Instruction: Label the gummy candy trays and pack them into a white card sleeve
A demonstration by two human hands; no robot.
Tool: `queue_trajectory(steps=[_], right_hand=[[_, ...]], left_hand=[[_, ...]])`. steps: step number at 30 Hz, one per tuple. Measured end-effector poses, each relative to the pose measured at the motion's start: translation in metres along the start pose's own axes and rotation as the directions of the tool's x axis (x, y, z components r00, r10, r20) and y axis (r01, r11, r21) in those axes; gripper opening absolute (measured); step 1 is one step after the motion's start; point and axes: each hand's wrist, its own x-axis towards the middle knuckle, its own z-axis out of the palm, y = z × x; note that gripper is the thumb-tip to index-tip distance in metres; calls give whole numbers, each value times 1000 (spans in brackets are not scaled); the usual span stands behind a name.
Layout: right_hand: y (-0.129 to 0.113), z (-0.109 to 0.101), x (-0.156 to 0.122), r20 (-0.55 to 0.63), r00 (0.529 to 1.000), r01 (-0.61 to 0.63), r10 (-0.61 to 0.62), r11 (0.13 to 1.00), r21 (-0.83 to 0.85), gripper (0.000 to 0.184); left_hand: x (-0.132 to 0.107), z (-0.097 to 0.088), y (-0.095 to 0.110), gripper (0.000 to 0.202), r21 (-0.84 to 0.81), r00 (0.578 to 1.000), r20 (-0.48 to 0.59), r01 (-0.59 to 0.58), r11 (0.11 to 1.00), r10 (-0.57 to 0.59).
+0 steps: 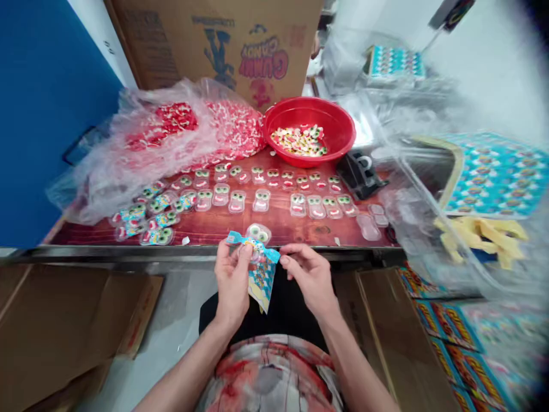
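Note:
Over the table's front edge, my left hand (234,277) is closed on a small clear candy pack with a blue printed label (262,277) wrapped partly round it. The label's lower part hangs down, and its blue ends stick out to both sides. My right hand (309,277) has its thumb and fingertips at the label's right end, seemingly pinching it. Just behind, a clear pack with green gummy eyes (258,232) lies on the table. Rows of similar clear packs (262,200) with eyes and red-and-white mouths stand beyond. Labelled packs (160,220) are piled at left.
A red bowl (343,123) of gummies, a plastic bag (171,131) of red-and-white gummies and a cardboard box (206,46) stand at the back. At right are a black tape dispenser (360,174), blue label sheets (500,174) and yellow peeled strips (484,234). Cardboard boxes (55,326) flank my legs.

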Motion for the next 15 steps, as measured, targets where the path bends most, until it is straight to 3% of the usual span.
queue_trajectory(steps=[9, 15], right_hand=[[1, 19, -6, -105, 990, 87, -92, 995, -43, 15], [6, 20, -4, -115, 981, 140, -154, 983, -120, 13]], left_hand=[[-3, 6, 4, 40, -58, 997, 4, 77, 995, -77], [-4, 6, 9, 48, -135, 953, 81, 300, 944, -291]])
